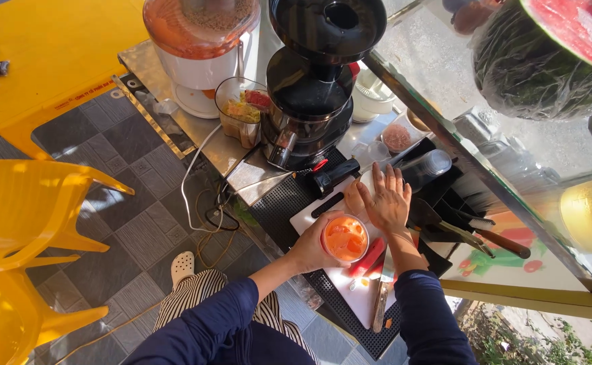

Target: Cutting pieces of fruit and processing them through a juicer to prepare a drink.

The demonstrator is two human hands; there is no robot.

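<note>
Cup of orange juice point(345, 238) in left hand point(309, 249), right hand point(385, 200) just beyond

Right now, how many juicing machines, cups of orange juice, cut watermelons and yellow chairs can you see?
Juicing machines: 2, one black, one white
Cups of orange juice: 1, held by the left hand
Cut watermelons: 1
Yellow chairs: 2
Total: 6
</note>
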